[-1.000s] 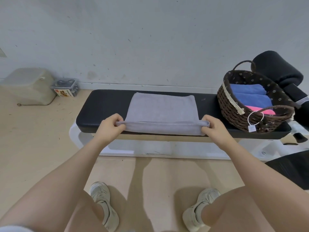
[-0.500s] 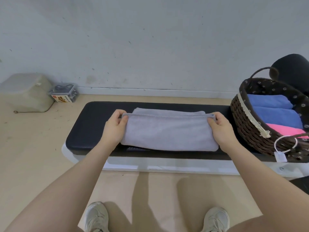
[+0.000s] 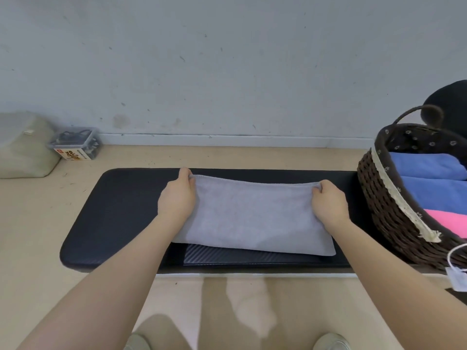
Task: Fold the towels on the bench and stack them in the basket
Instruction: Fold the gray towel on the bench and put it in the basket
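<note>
my left hand (image 3: 177, 198) and right hand (image 3: 328, 202) each pinch a far corner of the grey towel (image 3: 252, 218), fingers curled over its hemmed far edge, one hand at either end. i take the bench (image 3: 121, 213) as my landmark. it is a long black padded slab running across my view, and the grey towel lies folded on its middle, a flat rectangle with the fold along the near side, just short of the bench's near edge.

at the bench's right end sits the woven basket (image 3: 379, 203), dark brown with a pale trim strip hanging along its rim and a patterned dark lining. inside it i see two folded blue towels (image 3: 429, 178) toward the far side and a pink towel (image 3: 449, 223) nearer me, all touching one another. a white tag (image 3: 457, 277) on a loop dangles from the basket's near side, over the bench's front edge.

beyond the bench's left end, on the beige floor by the wall, stands a pale box (image 3: 25, 147), and just beside it a small clear container (image 3: 75, 144) with a printed label. below the bench's near edge the toes of my shoes (image 3: 331, 342) show at the bottom of my view.
</note>
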